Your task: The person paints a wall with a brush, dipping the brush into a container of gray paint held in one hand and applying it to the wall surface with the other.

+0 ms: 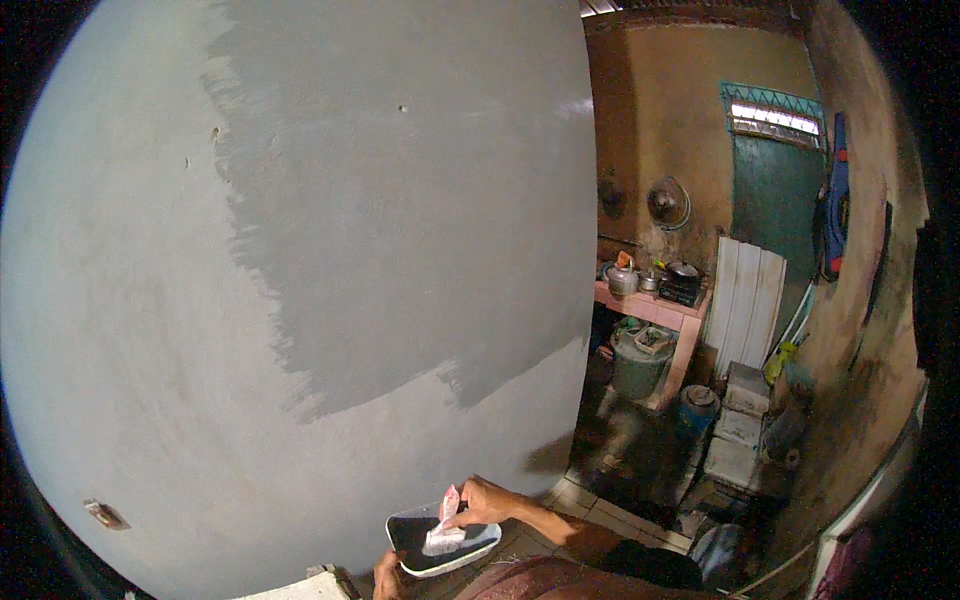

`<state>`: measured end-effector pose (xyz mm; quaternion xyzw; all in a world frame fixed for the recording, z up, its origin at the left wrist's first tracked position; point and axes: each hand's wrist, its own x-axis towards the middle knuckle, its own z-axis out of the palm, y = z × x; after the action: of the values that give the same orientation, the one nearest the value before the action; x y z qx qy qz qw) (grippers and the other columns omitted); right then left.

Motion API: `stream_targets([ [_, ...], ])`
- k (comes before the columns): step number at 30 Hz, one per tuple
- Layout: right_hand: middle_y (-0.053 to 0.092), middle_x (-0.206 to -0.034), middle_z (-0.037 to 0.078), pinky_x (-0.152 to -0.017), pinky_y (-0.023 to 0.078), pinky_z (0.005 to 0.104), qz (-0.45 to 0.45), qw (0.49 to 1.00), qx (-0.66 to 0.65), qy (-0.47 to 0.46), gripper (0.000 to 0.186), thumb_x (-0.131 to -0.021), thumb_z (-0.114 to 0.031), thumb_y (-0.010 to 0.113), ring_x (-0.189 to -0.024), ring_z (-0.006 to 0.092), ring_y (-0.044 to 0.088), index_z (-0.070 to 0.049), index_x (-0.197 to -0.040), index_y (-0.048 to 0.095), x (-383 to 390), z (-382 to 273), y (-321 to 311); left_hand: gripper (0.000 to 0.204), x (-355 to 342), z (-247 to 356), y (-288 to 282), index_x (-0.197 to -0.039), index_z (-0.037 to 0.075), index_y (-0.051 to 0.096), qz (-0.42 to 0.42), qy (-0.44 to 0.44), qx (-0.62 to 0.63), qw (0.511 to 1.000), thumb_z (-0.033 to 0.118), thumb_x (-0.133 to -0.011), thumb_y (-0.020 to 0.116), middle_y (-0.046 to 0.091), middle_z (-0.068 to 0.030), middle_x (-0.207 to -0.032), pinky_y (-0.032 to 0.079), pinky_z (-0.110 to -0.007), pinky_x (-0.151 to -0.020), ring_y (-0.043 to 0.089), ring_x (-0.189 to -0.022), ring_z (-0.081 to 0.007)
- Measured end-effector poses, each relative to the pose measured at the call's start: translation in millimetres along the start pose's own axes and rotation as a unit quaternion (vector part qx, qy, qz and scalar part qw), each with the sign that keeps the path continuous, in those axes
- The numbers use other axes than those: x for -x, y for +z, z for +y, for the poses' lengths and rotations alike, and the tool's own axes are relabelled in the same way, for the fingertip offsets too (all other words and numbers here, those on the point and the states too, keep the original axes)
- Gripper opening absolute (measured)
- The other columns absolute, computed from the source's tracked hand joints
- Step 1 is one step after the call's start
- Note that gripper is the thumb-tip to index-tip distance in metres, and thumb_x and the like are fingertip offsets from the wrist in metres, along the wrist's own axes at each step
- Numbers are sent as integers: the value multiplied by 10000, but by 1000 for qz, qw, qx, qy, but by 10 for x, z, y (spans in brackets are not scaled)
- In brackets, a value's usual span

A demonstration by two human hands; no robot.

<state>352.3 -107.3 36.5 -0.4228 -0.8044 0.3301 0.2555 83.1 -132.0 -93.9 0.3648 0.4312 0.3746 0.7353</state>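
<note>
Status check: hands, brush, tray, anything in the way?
Right hand gripping brush, bristles in tray. Left hand at tray's left side, grip unclear. No obstruction seen between brush and tray.

From here the grey wall (400, 250) catches soft, fairly even light, shadow darkening its lower right corner. Right of it, the kitchen (640, 390) sits dim and grainy, a vent window (775, 120) glaring white; the wall's right edge bows, blackness rounding every corner.
</note>
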Motion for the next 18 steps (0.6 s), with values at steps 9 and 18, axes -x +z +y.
stream_targets([
  [9, 728, -894, 75, -716, 534, 323, 161, 986, 32, -44, 188, -800, -169, 759, -785, 167, 681, -78, -959, 720, -81, -101, 182, 576, 60, -255, -150, -1300, 57, 565, -22, -5, 35, 999, 493, -942, 451, 612, -71, -1231, 424, -365, -952, 546, -1136, -215],
  [18, 719, -795, 105, -680, 536, 320, 187, 981, 33, -43, 232, -757, -199, 785, -694, 202, 692, -27, -894, 711, 75, -301, 12, 455, -113, 116, -36, -1134, 9, 602, 7, 38, -12, 999, 379, -868, 592, 619, -87, -1038, 503, -376, -777, 599, -926, -239],
])
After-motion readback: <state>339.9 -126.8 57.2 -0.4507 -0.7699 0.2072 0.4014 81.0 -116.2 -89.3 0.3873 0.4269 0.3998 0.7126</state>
